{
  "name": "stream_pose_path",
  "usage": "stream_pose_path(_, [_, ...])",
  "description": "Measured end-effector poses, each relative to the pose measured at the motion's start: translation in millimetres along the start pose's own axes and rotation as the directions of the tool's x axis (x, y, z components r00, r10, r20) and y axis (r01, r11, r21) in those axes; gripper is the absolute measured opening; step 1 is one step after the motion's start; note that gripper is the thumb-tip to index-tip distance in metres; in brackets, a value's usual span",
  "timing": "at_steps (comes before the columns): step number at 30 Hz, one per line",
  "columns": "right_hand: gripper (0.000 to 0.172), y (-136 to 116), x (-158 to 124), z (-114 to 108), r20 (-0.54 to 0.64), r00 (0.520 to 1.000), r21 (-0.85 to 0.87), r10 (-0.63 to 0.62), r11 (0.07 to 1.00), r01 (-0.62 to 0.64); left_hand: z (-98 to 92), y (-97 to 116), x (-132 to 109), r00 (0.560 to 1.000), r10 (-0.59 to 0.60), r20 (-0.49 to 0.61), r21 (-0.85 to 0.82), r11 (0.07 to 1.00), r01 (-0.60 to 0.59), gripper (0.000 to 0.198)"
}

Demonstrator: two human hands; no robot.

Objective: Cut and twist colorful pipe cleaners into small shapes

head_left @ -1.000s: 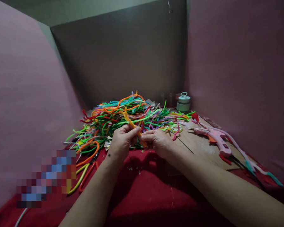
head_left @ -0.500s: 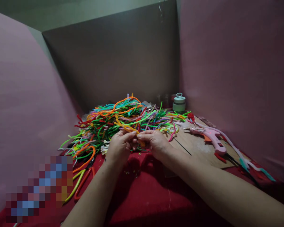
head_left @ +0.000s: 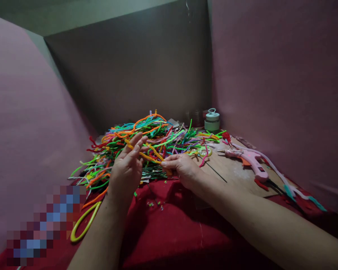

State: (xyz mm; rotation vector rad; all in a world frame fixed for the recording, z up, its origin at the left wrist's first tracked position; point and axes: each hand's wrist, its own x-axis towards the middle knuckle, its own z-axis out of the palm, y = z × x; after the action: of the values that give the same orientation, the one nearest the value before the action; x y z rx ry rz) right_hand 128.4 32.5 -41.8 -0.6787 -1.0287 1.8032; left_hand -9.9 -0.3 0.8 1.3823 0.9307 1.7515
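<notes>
In my right hand [head_left: 184, 169], thumb and fingers are pinched on yellow-orange pipe cleaners [head_left: 152, 159] where the strands come together. One strand stretches left to my left hand [head_left: 126, 170], passing between its thumb and raised fingers, which lie loosely along it. A second yellow-orange end sticks up between the hands. Behind them spreads a big heap of multicoloured pipe cleaners [head_left: 157, 131]. Dark green stems [head_left: 157, 172] lie just beyond my fingers. Small cut bits are scattered on the red cloth [head_left: 163, 232].
To the right, a pink glue gun [head_left: 255, 165] rests on a wooden board [head_left: 236, 180]. A mint lidded container [head_left: 212, 122] stands at the back. A yellow handle loop [head_left: 73, 234] lies by my left forearm. Pink panels [head_left: 281, 82] flank the table.
My left hand has moved left and up, away from my right, its fingers unfolding along the strand. My right hand stays nearly in place, still pinching the pipe cleaners.
</notes>
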Motion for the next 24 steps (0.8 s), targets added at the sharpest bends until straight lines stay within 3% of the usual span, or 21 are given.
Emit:
stream_pose_path(3, [0.015,-2,0,-1,-0.002,1.0,0.022,-0.007,1.0,0.007,-3.8,3,-3,0.986,-0.044,0.159,0.118,0.993,0.025,0.041])
stream_pose_path(5, [0.015,-3,0,-2,0.003,1.0,0.032,-0.005,0.999,0.005,-6.8,4,-4,0.956,-0.1,0.277,0.293,0.956,0.016,0.035])
stream_pose_path(9, [0.012,-4,1,-4,0.056,0.998,-0.005,-0.009,1.0,0.01,-10.6,0,-2,0.907,-0.107,0.406,0.544,0.827,-0.146,0.025])
stream_pose_path(17, [0.011,-6,0,-2,0.066,0.997,-0.128,-0.035,0.991,0.043,-11.3,0,-3,0.912,-0.012,0.411,0.661,0.693,-0.288,0.017])
stream_pose_path(21, [0.011,-9,-3,-1,0.075,0.997,-0.204,-0.017,0.978,0.032,-8.8,5,-6,0.925,-0.019,0.38,0.704,0.654,-0.276,0.006])
stream_pose_path(24, [0.009,-9,-3,-2,0.119,0.993,-0.283,-0.018,0.958,0.052,-6.6,8,-7,0.928,-0.062,0.368,0.69,0.687,-0.228,0.003])
